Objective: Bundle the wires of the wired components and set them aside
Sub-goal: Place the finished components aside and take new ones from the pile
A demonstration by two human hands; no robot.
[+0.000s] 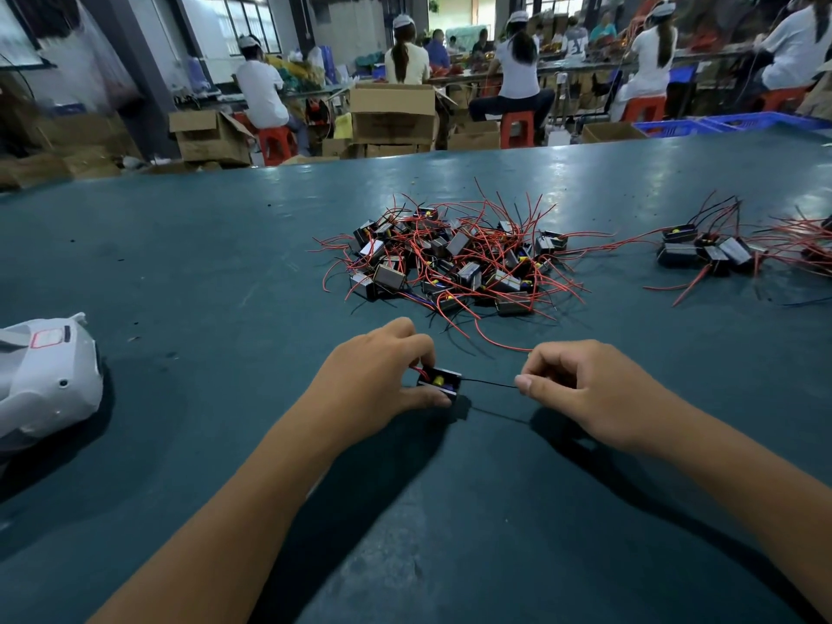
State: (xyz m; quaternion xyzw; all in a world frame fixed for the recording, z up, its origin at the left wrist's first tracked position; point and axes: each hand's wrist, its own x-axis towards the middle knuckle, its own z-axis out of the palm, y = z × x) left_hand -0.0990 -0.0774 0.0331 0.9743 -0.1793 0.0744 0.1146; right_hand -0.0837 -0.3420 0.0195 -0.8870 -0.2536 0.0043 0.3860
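Left hand (378, 376) grips one wired component (439, 384), a small black block with a yellow part showing, thumb under its near edge and fingers curled over the top. It sits just above the teal table (202, 272), on the near side of the main pile (450, 258). Right hand (585, 389) pinches a thin black wire (488, 383) between thumb and curled fingers; the wire runs taut from the component's right side to that pinch. A red wire (495, 340) loops from the pile's near edge toward the right hand's knuckles (cannot tell if it belongs to the held component). Short red leads show under the left fingers.

Main pile: many same-type black components with loose red wires sticking out all round, tangled, directly beyond both hands.

Right of the pile, well apart: a smaller group of components (707, 252), a few black units close together, red and black wires trailing.

Left of the pile, far off at the table's near-left: a white moulded plastic housing (49, 376) with a red-outlined label.

Beyond the pile, past the table's far edge: cardboard boxes (391, 114), red stools, seated people in white caps at a bench.
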